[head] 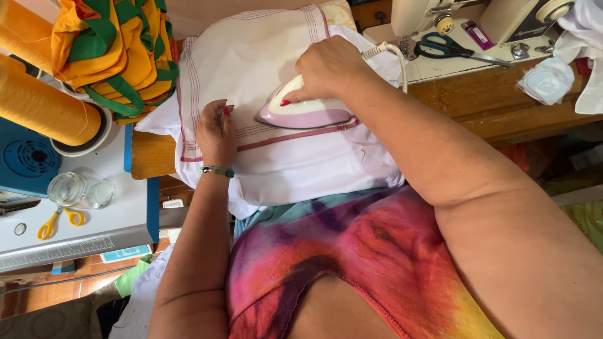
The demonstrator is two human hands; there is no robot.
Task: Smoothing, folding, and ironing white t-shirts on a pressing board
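Right hand wrapped around handle of white-and-pink plastic iron, iron flat on white cloth with thin red stripes. Left hand open, palm pressing cloth just left of iron. Cloth lies on wooden counter. Teal-handled scissors well right of iron.
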